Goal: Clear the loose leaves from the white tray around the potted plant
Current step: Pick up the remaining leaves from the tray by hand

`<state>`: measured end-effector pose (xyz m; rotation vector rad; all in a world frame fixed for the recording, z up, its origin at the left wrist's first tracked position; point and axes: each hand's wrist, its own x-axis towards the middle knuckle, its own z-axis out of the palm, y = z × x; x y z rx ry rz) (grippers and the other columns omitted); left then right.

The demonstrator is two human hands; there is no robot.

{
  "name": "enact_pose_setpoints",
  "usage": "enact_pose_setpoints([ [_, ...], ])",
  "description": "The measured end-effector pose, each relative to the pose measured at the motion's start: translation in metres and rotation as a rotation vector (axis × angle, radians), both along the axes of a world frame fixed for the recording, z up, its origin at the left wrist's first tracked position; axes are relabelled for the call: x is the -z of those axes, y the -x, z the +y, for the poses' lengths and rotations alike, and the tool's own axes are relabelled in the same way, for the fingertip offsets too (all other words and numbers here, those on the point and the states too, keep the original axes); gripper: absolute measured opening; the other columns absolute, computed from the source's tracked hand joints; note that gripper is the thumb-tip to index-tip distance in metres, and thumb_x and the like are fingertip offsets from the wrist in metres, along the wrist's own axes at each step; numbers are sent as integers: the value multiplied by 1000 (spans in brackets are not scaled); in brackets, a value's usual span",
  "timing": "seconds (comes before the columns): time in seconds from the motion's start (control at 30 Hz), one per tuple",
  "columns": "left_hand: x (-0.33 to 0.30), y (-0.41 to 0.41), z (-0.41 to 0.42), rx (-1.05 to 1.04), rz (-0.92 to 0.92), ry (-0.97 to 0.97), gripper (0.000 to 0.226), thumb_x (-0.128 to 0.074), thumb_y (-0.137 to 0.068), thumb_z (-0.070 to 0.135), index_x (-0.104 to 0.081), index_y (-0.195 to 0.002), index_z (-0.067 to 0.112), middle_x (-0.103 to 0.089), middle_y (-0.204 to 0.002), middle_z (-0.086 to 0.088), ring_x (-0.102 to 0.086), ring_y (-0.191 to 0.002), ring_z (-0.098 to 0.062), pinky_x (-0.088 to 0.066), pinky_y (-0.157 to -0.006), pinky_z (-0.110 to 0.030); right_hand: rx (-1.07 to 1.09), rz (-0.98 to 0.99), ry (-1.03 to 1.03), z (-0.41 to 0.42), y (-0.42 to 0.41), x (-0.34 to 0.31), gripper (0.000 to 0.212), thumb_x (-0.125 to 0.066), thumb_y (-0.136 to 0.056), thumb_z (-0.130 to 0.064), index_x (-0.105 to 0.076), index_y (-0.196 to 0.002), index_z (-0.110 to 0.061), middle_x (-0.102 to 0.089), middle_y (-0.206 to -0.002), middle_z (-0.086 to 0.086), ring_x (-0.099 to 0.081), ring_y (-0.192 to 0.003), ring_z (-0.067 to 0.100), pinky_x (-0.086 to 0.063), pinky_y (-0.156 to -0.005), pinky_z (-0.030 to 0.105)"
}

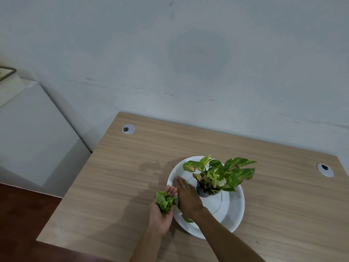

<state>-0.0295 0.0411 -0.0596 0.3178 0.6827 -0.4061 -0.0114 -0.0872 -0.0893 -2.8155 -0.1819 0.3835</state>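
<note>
A round white tray (233, 214) lies on the wooden desk with a small potted plant (217, 176) in a grey pot standing in it. My left hand (162, 214) is cupped palm up at the tray's left rim and holds a bunch of loose green leaves (165, 201). My right hand (187, 197) lies flat, palm down, on the tray's left side beside the pot, fingers together and pointing away from me. One loose leaf (187, 219) rests on the tray's near-left rim, just under my right wrist.
The wooden desk (117, 176) has two cable grommets, one at the back left (129, 128) and one at the right (325, 169). A grey wall runs behind the desk. A white cabinet (28, 129) stands to the left, beyond the desk's left edge.
</note>
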Motion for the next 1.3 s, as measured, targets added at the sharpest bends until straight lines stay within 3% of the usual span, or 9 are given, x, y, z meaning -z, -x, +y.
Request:
enact_pose_setpoints([
  [0.07,1,-1,0,7,-13,0,37,-34,-100,14,-61,-111,-10,-70,-105,-23,-73,-89,-27,-55,-86,-39,-71,21,56,-5,4,3,82,-55,-86,-6,-6,-153,-5,-8,-162,9,-7,-149,26,-14,-118,41],
  [0.2,-2,-1,1,7,-27,15,39,-31,-101,16,-61,-107,-9,-73,-93,-21,-73,-85,-26,-56,-84,-38,-340,-106,118,-21,29,7,74,-77,-62,-11,-53,-132,-1,-55,-137,16,-53,-127,29,-48,-98,40],
  [0.23,-4,-1,1,6,-28,12,40,-30,-102,16,-62,-105,-8,-73,-91,-21,-74,-83,-26,-57,-81,-37,-408,-132,101,-26,38,5,71,-77,-61,-10,-56,-128,-2,-60,-132,15,-58,-122,28,-52,-94,37],
  [0.43,-3,-2,3,49,-48,-22,57,-29,-102,19,-76,-81,-5,-74,-92,-21,-74,-83,-26,-61,-74,-35,-617,-86,69,-68,75,-13,66,-60,-81,-2,-40,-143,-10,-44,-149,8,-44,-134,24,-44,-105,38],
  [0.6,-3,-2,4,79,-72,-43,54,-31,-102,17,-76,-83,-6,-74,-94,-22,-74,-85,-27,-61,-75,-36,-726,-44,66,-90,80,-23,64,-68,-75,1,-50,-135,-14,-56,-138,2,-54,-125,22,-56,-85,34],
  [0.8,0,-1,3,91,-68,-59,52,-31,-101,18,-75,-86,-6,-73,-99,-22,-73,-89,-27,-62,-75,-35,-822,-80,143,-92,61,-23,44,-59,-86,0,-51,-126,-16,-49,-133,4,-48,-114,25,-55,-54,35],
  [0.87,-1,-1,3,96,-69,-69,50,-33,-101,16,-76,-87,-6,-73,-100,-22,-73,-90,-27,-61,-76,-35,-812,-69,138,-97,61,-20,43,-60,-86,0,-52,-124,-18,-50,-129,1,-47,-112,21,-55,-56,35],
  [1.03,-3,-1,3,97,-75,-73,48,-35,-100,16,-75,-86,-6,-73,-99,-22,-73,-89,-27,-61,-79,-35,-693,-10,58,-101,68,-17,34,-53,-89,0,-62,-118,-14,-56,-122,2,-51,-109,22,-55,-77,40],
  [1.3,-5,1,3,107,-66,-86,44,-35,-100,16,-71,-95,-8,-72,-101,-23,-73,-90,-28,-61,-79,-35,-626,-21,12,-90,66,-13,25,-57,-88,-4,-70,-108,-12,-66,-105,6,-59,-99,25,-55,-77,40],
])
